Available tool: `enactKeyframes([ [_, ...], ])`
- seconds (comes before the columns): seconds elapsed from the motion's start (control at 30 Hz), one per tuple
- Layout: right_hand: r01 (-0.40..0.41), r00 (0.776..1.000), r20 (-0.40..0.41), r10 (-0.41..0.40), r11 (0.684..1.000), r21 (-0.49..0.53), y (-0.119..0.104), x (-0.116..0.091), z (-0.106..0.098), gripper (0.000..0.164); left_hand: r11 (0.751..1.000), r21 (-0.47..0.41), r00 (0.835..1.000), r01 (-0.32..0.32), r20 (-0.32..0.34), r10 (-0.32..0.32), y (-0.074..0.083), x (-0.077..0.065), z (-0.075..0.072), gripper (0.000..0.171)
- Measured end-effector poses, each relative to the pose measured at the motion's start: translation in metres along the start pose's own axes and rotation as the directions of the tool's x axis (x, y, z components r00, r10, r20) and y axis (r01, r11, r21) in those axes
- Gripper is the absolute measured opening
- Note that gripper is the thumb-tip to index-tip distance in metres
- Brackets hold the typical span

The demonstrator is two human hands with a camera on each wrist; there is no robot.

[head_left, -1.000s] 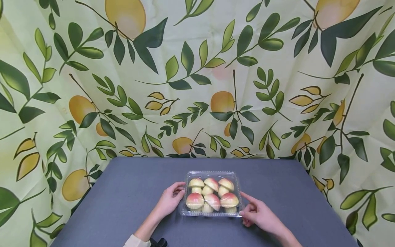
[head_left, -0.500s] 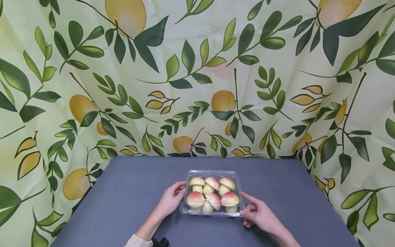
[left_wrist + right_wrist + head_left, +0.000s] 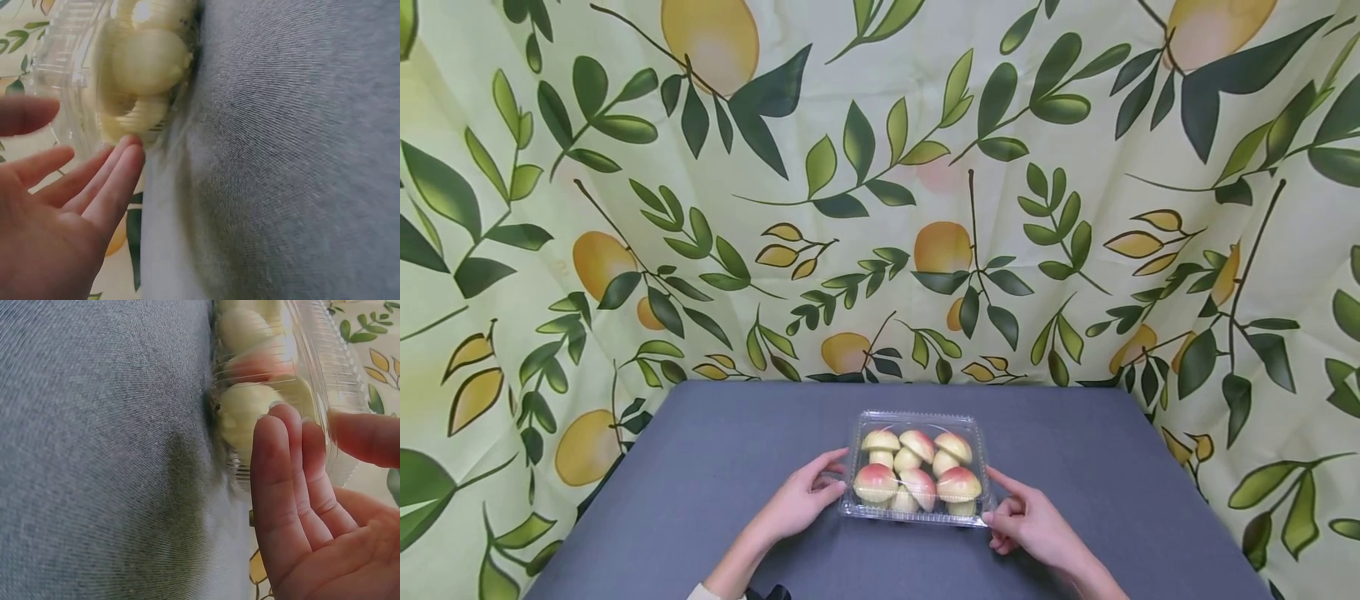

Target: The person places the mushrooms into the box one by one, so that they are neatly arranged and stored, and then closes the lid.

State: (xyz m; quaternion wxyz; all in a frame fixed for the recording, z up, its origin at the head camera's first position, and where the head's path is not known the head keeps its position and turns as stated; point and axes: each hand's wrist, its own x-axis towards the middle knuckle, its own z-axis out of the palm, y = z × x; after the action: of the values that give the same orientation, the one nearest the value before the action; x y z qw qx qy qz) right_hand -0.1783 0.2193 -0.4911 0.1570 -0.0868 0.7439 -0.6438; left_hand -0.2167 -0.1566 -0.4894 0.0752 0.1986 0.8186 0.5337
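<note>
A clear plastic clamshell box [image 3: 917, 422], lid down, rests on the table in front of me. Inside it sit several mushroom-shaped pieces [image 3: 876, 482] with cream stems and pink-flushed caps. My left hand [image 3: 805, 498] is just left of the box, fingers loosely extended. In the left wrist view its fingertips [image 3: 132, 142] overlap the box's side, and the thumb stands apart. At the front right corner my right hand [image 3: 1030, 521] pinches the rim with its thumb, index finger stretched along the right side. The right wrist view shows the thumb [image 3: 365, 439] at the lid edge.
The table [image 3: 737, 433] has a plain blue-grey cloth top. A fabric backdrop [image 3: 880, 225] printed with leaves and orange fruit encloses it at the back and both sides. A small black object [image 3: 771, 592] shows by my left sleeve.
My left hand has drawn back slightly left from the box, its fingers spreading more. The right hand keeps its place at the front right corner, and the box has hardly moved.
</note>
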Motion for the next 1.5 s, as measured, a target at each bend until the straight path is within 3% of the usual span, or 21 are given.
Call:
enactKeyframes([
  [0.17, -0.024, 1.000, -0.007, 0.023, 1.000, -0.014, 0.000, 0.002, -0.002, 0.082, 0.999, -0.043, 0.998, 0.000, 0.061, 0.003, 0.003, -0.004, 0.003, 0.065],
  [0.4, -0.046, 0.999, 0.006, 0.046, 0.999, 0.017, -0.001, 0.005, -0.003, 0.080, 0.998, -0.056, 0.999, -0.007, 0.031, 0.009, 0.005, -0.003, 0.012, 0.068],
  [0.67, -0.016, 1.000, 0.005, 0.016, 0.999, 0.036, 0.000, 0.006, -0.001, 0.079, 0.999, -0.001, 0.999, -0.039, 0.009, 0.039, -0.001, -0.003, 0.017, 0.069],
  [0.97, -0.006, 1.000, 0.013, 0.006, 1.000, 0.019, 0.000, 0.005, 0.000, 0.079, 0.998, -0.022, 0.998, -0.060, -0.007, 0.060, 0.001, -0.007, 0.018, 0.069],
  [1.5, -0.020, 1.000, 0.006, 0.020, 1.000, 0.023, -0.002, 0.003, -0.004, 0.081, 0.997, 0.044, 0.998, -0.066, -0.017, 0.066, -0.002, -0.003, 0.020, 0.071],
])
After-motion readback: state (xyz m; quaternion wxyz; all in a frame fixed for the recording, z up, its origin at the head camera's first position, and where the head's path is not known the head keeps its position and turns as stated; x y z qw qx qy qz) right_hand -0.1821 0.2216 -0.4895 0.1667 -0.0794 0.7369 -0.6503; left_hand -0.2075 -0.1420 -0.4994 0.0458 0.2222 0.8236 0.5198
